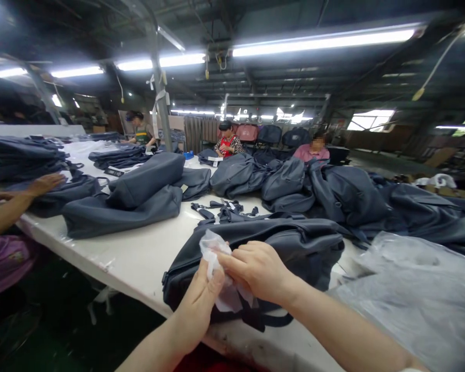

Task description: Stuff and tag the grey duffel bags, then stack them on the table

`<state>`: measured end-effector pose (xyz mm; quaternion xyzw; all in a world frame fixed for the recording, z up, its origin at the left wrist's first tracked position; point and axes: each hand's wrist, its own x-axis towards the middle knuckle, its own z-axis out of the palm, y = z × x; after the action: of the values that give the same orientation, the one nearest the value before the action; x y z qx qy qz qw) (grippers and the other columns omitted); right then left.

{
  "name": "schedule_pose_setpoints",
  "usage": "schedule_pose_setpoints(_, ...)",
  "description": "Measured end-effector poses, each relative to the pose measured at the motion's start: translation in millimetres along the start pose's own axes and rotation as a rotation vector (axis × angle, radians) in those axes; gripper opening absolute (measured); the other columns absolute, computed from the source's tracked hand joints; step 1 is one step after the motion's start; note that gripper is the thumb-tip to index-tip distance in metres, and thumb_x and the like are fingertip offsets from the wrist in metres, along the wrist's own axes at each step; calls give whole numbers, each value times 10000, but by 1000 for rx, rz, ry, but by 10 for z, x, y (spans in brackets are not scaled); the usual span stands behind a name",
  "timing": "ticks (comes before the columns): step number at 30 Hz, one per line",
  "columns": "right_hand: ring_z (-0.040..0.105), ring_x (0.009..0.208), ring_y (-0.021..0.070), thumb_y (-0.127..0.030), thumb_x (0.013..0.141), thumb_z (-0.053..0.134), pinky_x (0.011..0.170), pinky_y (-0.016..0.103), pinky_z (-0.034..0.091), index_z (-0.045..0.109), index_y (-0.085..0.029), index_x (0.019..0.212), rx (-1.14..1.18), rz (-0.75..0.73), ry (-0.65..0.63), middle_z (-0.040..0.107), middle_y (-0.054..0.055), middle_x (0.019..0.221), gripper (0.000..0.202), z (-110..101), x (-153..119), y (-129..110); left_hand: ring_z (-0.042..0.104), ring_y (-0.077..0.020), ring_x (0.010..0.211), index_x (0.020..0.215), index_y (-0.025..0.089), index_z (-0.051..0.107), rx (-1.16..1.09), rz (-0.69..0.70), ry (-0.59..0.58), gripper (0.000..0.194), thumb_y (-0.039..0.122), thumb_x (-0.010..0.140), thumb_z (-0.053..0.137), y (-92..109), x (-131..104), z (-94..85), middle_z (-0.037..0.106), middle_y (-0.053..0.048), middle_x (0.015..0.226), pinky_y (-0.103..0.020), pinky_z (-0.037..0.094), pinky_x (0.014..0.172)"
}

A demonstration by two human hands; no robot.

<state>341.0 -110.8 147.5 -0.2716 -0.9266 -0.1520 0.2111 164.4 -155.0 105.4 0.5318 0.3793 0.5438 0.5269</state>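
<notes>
Between my two hands is a crumpled piece of white tissue paper (213,244), its lower end hanging over a dark blue bag (302,248). My left hand (196,305) pinches the paper from below with thumb and fingers. From the right, my right hand (259,268) closes its fingers on the same paper. The bag lies on the white table in front of me, a zipper along its top and a strap (277,319) hanging toward the near edge. Part of the bag's front is hidden behind my hands and the paper.
Dark straps (228,209) lie behind the bag. Clear plastic bags (418,289) are heaped at right. More dark bags (135,196) cover the white table (127,258) left and back. A co-worker's hand (44,184) reaches in at left; several people sit across the table.
</notes>
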Motion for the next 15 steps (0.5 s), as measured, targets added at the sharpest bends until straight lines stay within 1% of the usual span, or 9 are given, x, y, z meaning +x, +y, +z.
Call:
schedule_pose_setpoints(1,545,594,147,-216,904,467,570,299,303,590,-208,1057,9,46,50,639,0,682,196,37,-55,-16,451,-290,1304,1307,196,546,89,52,17,555,541,877,480,56,21,-76,582,-118,1314,-407,397,1083)
schedule_pose_setpoints(3,525,563,147,-182,894,410,568,299,303,573,-183,916,37,176,155,623,9,644,164,81,-164,-56,465,-302,1285,1290,183,552,338,199,159,577,571,887,411,172,141,-281,578,-132,1309,-433,421,1051)
schedule_pose_setpoints(5,519,569,156,-193,884,383,576,300,305,545,-177,855,71,226,215,613,24,644,165,70,-252,-106,471,-313,1270,1285,183,540,659,310,272,599,573,833,501,228,334,-492,562,-133,1324,-474,403,1055)
schedule_pose_setpoints(6,518,581,161,-204,881,382,579,301,301,537,-179,843,91,205,205,610,29,653,162,44,-282,-133,459,-323,1277,1297,182,526,809,323,226,669,572,758,601,217,439,-577,534,-135,1357,-492,368,1080)
schedule_pose_setpoints(7,519,594,164,-214,877,389,583,301,297,534,-181,837,113,167,168,611,31,668,154,8,-303,-161,443,-335,1287,1317,179,506,919,311,130,781,560,662,697,180,543,-640,500,-141,1393,-499,337,1098)
schedule_pose_setpoints(9,523,621,165,-222,872,413,592,298,291,532,-186,824,160,134,23,614,30,696,133,-75,-324,-215,492,-339,1234,1307,176,524,1003,240,-96,849,539,575,757,43,732,-703,530,-142,1365,-476,353,1079)
schedule_pose_setpoints(11,521,617,153,-225,881,428,587,286,287,536,-188,816,225,159,-198,615,24,701,131,-134,-336,-259,608,-301,1050,1158,164,640,938,144,-172,636,565,666,676,-126,889,-706,673,-113,1150,-409,451,954)
schedule_pose_setpoints(13,502,582,137,-242,886,454,558,269,274,544,-190,791,348,130,-460,611,14,680,141,-127,-361,-289,651,-245,810,957,147,709,785,33,-79,520,603,758,557,-269,1013,-689,728,-69,867,-332,494,760)
schedule_pose_setpoints(15,475,549,126,-221,861,490,529,254,262,556,-187,755,487,66,-692,602,7,656,130,-45,-401,-296,628,-213,667,887,130,711,617,-60,50,560,646,739,551,-354,1097,-667,712,-44,730,-282,463,615)
